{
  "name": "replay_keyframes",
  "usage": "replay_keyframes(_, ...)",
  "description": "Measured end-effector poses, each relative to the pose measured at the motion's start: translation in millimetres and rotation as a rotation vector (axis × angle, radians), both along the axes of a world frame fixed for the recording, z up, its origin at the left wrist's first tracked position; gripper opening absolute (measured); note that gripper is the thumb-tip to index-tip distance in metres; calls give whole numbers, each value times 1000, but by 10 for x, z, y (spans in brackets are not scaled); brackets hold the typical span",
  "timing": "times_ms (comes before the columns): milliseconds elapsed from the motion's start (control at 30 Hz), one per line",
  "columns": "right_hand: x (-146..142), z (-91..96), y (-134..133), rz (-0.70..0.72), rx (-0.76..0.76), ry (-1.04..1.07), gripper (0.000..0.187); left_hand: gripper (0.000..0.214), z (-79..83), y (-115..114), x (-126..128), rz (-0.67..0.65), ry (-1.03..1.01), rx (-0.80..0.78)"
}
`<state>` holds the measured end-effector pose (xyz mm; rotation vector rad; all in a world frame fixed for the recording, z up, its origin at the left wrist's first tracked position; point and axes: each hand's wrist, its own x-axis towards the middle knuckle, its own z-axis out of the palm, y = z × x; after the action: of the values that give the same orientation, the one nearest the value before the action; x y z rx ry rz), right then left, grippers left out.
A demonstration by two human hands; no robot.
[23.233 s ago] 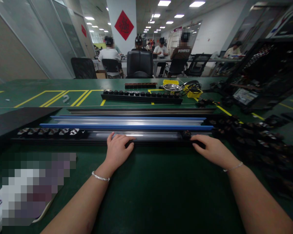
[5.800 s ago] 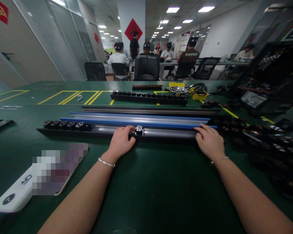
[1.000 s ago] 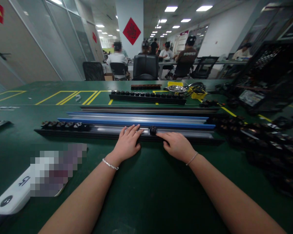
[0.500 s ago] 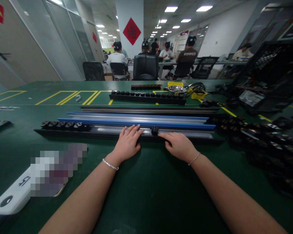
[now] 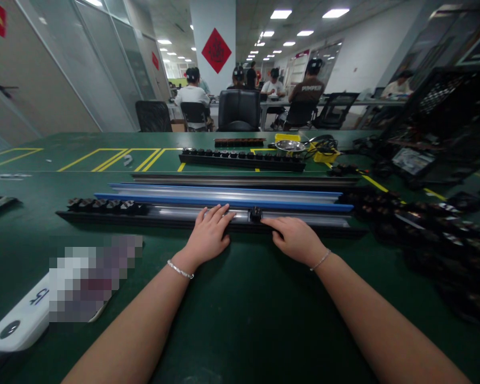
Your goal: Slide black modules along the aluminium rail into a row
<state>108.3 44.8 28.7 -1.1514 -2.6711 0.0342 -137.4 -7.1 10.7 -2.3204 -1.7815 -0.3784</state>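
Observation:
A long black rail (image 5: 176,218) with a shiny metal channel lies across the green table in front of me. My left hand (image 5: 208,234) rests on the rail with its fingers spread over the channel. A small black block (image 5: 256,214) sits in the channel between my hands. The extended index finger of my right hand (image 5: 298,241) is at the block's right side, its thumb lower and apart. At the rail's left end stands a row of several similar black blocks (image 5: 104,206) with shiny tops. Behind the rail lies a blue-edged rail (image 5: 224,196).
Another dark rail (image 5: 244,181) lies farther back, then a shorter strip (image 5: 242,160) filled with blocks. Many loose dark blocks (image 5: 436,224) are heaped at right. A white device (image 5: 20,325) lies at front left. A metal dish (image 5: 290,145) is at the back.
The small black block has shifted very slightly to the right along the channel, and my right hand with it. My left hand has stayed in place.

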Motion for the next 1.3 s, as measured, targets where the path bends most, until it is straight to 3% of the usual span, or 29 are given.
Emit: replay_keyframes(1300, 160, -39, 90, -29, 45, 63, 34, 56, -3, 4, -10, 0, -2, -2)
